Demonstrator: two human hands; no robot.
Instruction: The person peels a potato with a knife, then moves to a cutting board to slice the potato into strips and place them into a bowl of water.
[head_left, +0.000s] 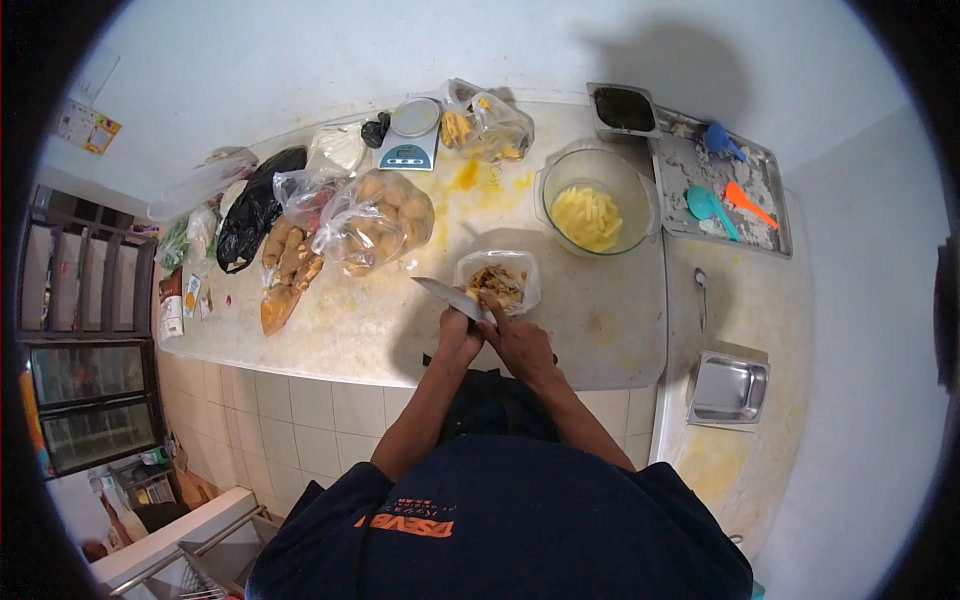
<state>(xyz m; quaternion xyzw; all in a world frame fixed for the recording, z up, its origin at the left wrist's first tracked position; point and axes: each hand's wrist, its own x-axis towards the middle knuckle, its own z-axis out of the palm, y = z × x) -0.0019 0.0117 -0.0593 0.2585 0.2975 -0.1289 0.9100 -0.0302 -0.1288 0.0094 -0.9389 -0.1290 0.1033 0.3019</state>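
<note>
While both hands are working close to the near edge of the table (600,320), the right hand (522,345) is gripping the knife (445,293), its fingers bending around the handle end, and the left hand (460,338) is curling beneath the blade. Between them a pale piece (474,294) is showing at the blade (whether the left fingertips are pinching it, one cannot tell). Just beyond, the white container (533,286) is holding brown and yellowish scraps (500,283), so the step in hand is looking like peeling or trimming. Any further stroke is calling for a steady hold, with fingertips lying clear of the cutting edge. Farther out, the glass bowl (645,205) is holding pale yellow cut pieces (587,218) on the right, while the clear bag (395,225) of brown, rounded produce is slumping on the left; beyond that, the scale (408,155) is standing near the wall (300,60)
</note>
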